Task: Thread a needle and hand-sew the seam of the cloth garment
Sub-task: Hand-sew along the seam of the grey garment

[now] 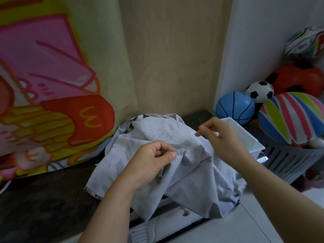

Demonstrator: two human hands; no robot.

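A home room: cartoon-print curtain (52, 85), wood-grain wall panel (175, 58), basket (289, 160) of toy balls (289, 118).

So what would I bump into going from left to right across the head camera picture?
Cartoon curtain → left hand, pinching the grey garment → right hand → striped ball.
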